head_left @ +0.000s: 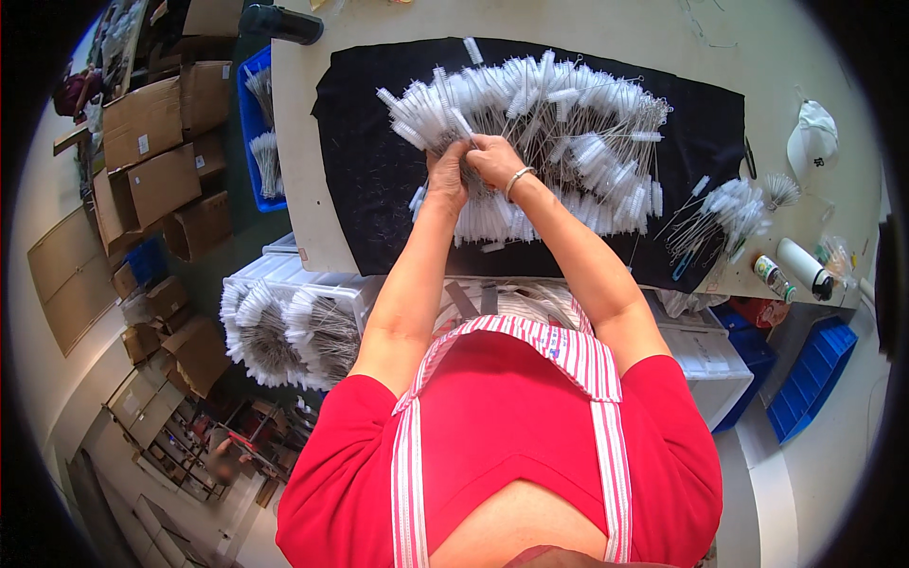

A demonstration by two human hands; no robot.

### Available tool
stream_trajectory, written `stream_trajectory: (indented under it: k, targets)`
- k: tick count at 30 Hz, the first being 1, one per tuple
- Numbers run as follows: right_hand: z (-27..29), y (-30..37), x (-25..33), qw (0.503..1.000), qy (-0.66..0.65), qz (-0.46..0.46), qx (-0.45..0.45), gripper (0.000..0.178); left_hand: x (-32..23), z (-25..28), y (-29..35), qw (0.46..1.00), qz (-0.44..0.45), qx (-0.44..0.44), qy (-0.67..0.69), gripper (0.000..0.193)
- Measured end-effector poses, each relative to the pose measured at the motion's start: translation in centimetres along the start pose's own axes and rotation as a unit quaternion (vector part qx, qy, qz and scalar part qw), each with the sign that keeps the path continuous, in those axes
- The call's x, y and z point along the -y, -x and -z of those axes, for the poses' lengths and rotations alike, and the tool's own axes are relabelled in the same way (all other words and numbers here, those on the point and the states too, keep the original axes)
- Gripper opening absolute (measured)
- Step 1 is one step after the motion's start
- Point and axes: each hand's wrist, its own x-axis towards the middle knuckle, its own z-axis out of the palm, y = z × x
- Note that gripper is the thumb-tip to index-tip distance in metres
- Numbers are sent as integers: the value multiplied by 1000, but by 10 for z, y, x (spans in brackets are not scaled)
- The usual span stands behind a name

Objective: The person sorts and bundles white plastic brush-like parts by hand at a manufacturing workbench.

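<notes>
A large heap of white-bristled tube brushes point(606, 166) with thin wire stems lies on a black cloth point(365, 189) over the table. At the heap's left side, my left hand point(445, 178) is closed around the wire stems of a bunch of brushes point(421, 109), whose bristle ends fan out beyond the fingers. My right hand point(497, 163), with a bangle at the wrist, touches the same bunch from the right. Its fingers are closed at the stems; a white brush point(461, 121) slants up from between the hands. The fingertips are partly hidden.
A smaller pile of brushes point(734, 213) lies at the right, near a white bottle point(803, 265), a can point(772, 276) and a white cap point(812, 140). A blue bin point(248, 142) and a white crate point(355, 295) of brushes stand left. Cardboard boxes point(166, 189) are stacked beyond.
</notes>
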Motion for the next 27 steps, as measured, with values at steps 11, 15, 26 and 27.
stream_trajectory:
  k: [11, 15, 26, 27]
  targets:
    - [11, -11, 9, 983, -171, -45, -53, 31, -8, -7, 22, 998, -21, -51, 28, 27]
    - [7, -25, -36, 995, -92, 32, -16, 31, -1, -9, 41, 997, -62, -45, -7, 36]
    - [27, -33, -48, 998, -46, -21, 33, 40, -49, -33, 110, 956, -273, -104, -5, 28]
    - [26, -31, -53, 998, -36, -29, 37, 39, -60, -37, 116, 956, -275, -96, 29, 27]
